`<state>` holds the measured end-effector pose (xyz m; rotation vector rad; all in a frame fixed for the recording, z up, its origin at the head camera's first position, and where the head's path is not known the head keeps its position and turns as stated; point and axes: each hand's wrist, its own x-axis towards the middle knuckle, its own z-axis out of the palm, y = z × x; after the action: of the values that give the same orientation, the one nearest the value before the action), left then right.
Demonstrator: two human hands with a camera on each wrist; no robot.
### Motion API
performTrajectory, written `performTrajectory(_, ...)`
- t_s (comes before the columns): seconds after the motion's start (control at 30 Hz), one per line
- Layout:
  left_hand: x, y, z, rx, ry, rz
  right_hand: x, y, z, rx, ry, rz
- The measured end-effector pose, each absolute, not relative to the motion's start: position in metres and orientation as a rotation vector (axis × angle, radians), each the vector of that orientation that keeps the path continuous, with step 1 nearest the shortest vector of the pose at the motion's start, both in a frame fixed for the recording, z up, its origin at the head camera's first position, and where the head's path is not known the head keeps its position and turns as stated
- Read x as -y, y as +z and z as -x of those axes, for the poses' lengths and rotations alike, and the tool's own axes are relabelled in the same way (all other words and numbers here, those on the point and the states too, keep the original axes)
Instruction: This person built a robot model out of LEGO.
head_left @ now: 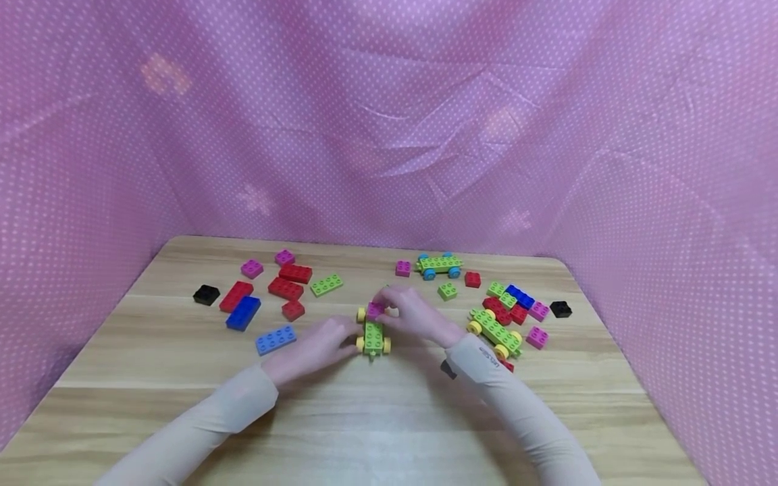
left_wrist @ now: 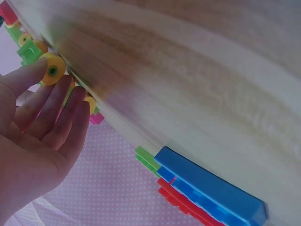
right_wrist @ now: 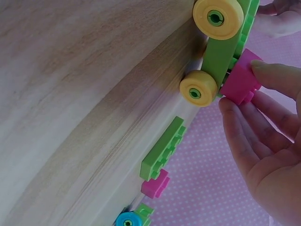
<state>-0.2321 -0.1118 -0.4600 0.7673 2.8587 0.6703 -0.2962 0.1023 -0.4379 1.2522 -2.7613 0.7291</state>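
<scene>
A lime-green toy car base (head_left: pixel 373 336) with yellow wheels stands mid-table. My left hand (head_left: pixel 325 347) steadies it from the left; in the left wrist view, thumb and fingers pinch around a yellow wheel (left_wrist: pixel 53 69). My right hand (head_left: pixel 419 316) pinches a magenta brick (right_wrist: pixel 242 79) between thumb and fingers. The right wrist view has this brick at the studs on one end of the base, slightly tilted; whether it is fully seated I cannot tell.
To the left lie red, magenta, black and blue bricks (head_left: pixel 243 314), plus a light-blue brick (head_left: pixel 276 339) beside my left hand. Another yellow-wheeled base (head_left: pixel 495 332) stands among bricks on the right. Farther back is a blue-wheeled base (head_left: pixel 439 264). Pink dotted cloth (head_left: pixel 389 169) encloses the table.
</scene>
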Motion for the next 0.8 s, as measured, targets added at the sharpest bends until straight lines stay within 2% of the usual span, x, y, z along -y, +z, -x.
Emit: performTrajectory(0.8,0.1112,-0.4612,0.2339,-2.899,0.631,-0.792,-0.1009,-0.4381,0.2944,2.813,0.671,-1.218)
